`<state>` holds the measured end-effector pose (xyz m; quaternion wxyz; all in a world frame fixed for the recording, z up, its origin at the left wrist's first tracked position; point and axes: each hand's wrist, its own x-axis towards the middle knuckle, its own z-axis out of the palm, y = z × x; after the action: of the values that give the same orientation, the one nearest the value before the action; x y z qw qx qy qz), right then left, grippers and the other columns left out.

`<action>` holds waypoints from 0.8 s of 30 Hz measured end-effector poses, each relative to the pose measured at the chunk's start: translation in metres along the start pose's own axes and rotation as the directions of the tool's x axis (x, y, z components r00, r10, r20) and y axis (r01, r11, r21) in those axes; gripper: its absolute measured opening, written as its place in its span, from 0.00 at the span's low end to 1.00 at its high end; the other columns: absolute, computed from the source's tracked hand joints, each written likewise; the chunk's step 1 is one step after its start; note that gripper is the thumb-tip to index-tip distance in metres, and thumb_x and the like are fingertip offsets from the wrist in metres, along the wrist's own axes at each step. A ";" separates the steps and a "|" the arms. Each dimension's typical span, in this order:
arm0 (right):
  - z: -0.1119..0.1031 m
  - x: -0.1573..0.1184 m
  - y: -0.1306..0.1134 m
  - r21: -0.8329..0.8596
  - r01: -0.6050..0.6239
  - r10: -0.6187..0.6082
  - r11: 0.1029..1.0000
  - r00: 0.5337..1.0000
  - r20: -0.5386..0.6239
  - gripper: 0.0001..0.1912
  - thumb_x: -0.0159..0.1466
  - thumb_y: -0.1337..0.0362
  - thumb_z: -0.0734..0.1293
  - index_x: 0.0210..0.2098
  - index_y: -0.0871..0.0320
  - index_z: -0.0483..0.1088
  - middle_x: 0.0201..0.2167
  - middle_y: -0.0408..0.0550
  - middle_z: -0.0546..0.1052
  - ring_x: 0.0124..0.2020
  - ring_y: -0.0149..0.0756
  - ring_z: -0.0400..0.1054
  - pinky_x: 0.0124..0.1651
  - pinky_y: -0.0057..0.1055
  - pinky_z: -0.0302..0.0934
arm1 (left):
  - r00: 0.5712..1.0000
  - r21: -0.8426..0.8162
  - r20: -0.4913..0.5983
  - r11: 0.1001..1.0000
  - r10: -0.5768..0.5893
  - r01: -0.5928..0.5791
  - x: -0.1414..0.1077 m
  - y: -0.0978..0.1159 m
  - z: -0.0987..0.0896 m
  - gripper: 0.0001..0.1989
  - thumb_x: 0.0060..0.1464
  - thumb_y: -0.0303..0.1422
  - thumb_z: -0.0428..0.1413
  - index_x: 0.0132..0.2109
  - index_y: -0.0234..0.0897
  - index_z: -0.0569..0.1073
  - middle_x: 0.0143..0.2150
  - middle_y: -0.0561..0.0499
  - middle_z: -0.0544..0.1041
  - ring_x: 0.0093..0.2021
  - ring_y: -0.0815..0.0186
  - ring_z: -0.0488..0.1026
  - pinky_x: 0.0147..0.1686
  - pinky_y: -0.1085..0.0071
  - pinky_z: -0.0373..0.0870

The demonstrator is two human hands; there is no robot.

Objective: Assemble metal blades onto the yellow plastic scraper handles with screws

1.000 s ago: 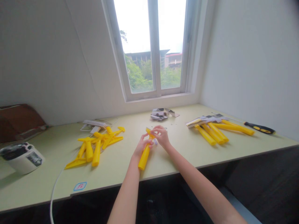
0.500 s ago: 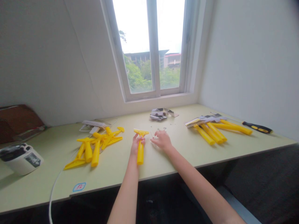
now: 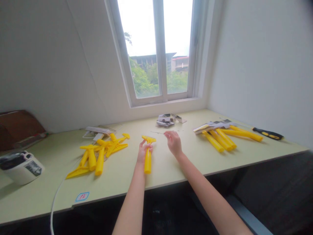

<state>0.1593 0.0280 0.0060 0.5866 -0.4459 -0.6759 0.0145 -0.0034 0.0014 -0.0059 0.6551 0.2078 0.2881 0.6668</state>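
Two hands work at lower centre of the frame. The left hand (image 3: 144,152) grips a yellow scraper (image 3: 147,164) upright, its fingers clamped round the shaft just below the head. The right hand (image 3: 174,143) is just beside it, with fingertips (image 3: 168,134) pinched together on a thin metal pin (image 3: 157,133) that points left toward the scraper head. A pile of yellow scrapers (image 3: 97,158) lies on the table (image 3: 49,192) left of centre. Yellow handles (image 3: 214,142) lie at right, near a screwdriver (image 3: 267,133). Paper packets (image 3: 165,119) lie at the far edge, below the window (image 3: 140,49).
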 end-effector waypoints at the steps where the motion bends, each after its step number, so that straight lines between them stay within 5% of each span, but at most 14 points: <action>1: 0.000 0.000 -0.001 0.041 0.064 -0.064 0.997 0.998 -0.006 0.10 0.62 0.65 0.56 0.33 0.56 0.68 0.31 0.49 0.72 0.35 0.37 0.63 0.37 0.32 0.58 | 1.000 0.019 -0.003 1.000 0.000 0.000 0.000 0.000 0.000 0.23 0.38 0.19 0.55 0.43 0.42 0.62 0.32 0.52 0.67 0.22 0.77 0.64 0.18 0.83 0.59; 9: -0.001 0.000 -0.004 0.080 0.195 -0.197 0.978 0.980 0.023 0.09 0.62 0.70 0.56 0.31 0.55 0.67 0.29 0.48 0.69 0.36 0.38 0.60 0.40 0.34 0.58 | 1.000 0.060 0.001 0.998 0.019 -0.019 0.000 -0.002 0.000 0.25 0.37 0.20 0.56 0.44 0.41 0.62 0.31 0.53 0.68 0.22 0.76 0.64 0.19 0.82 0.58; 24: -0.002 -0.001 -0.007 0.036 0.151 -0.154 0.988 0.982 0.106 0.11 0.62 0.68 0.55 0.32 0.55 0.68 0.31 0.48 0.69 0.37 0.38 0.60 0.42 0.36 0.57 | 0.998 0.052 0.062 0.999 0.008 -0.011 -0.001 -0.003 -0.002 0.24 0.37 0.21 0.58 0.44 0.41 0.64 0.30 0.54 0.67 0.23 0.77 0.64 0.19 0.82 0.59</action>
<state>0.1568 0.0224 0.0093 0.5548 -0.3830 -0.7386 0.0032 -0.0028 0.0006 -0.0090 0.6547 0.2469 0.2843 0.6554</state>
